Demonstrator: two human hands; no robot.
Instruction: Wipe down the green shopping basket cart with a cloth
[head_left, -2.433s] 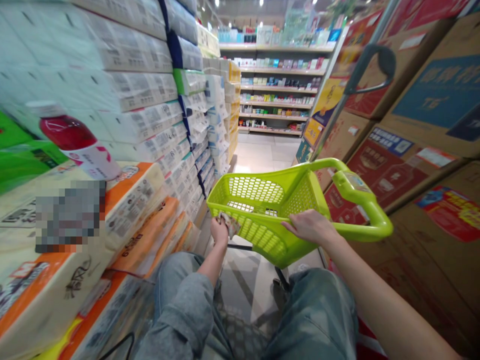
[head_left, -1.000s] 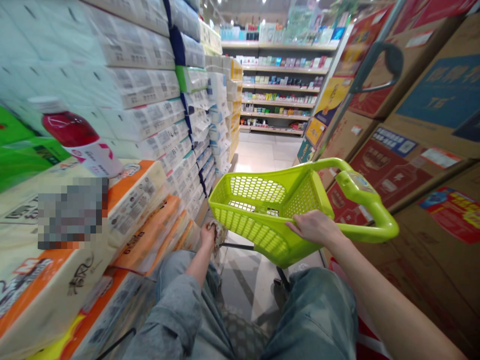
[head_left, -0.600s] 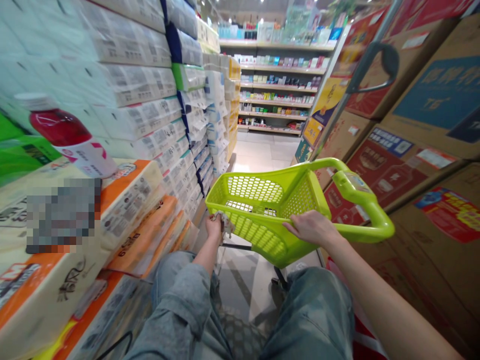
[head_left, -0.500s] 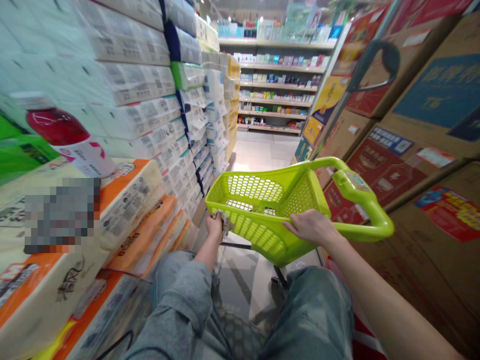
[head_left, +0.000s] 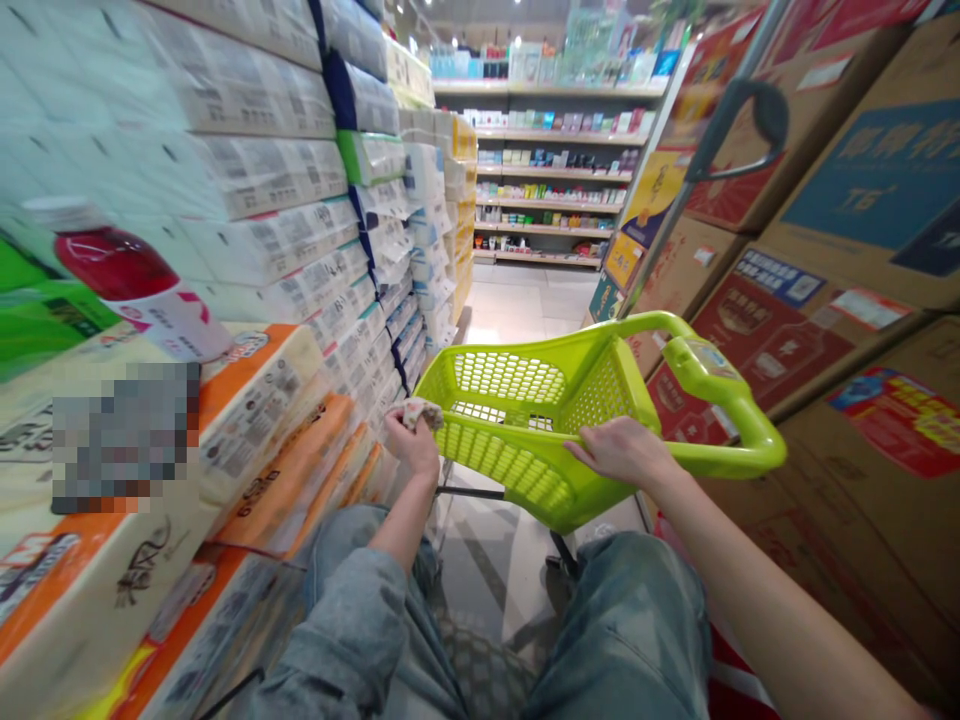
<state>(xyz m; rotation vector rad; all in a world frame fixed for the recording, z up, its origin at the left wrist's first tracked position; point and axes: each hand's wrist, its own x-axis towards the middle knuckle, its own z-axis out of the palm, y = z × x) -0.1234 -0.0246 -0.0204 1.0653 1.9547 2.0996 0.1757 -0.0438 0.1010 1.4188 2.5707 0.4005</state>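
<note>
A lime-green shopping cart basket (head_left: 517, 480) with perforated sides stands in front of my knees, its thick handle on the right. My right hand (head_left: 626, 450) grips the near rim, fingers curled over the edge. At the basket's left end my left hand (head_left: 412, 445) is closed on a crumpled, greyish patterned cloth (head_left: 424, 412). The cloth lies against or just beside the basket's left corner; whether it touches the plastic I cannot tell. Part of the cloth is hidden in my fingers.
Stacked tissue packs (head_left: 262, 175) wall the left side. On nearer packs stand a red-and-white bottle (head_left: 142, 285) and a pixelated dark object (head_left: 124, 440). Cardboard boxes (head_left: 862, 200) and a grey handle on a pole (head_left: 765, 130) line the right. Shelves (head_left: 555, 175) of goods stand behind.
My left hand has moved up and to the left with the cloth, from the basket's near side to its left corner. My right hand stays on the rim.
</note>
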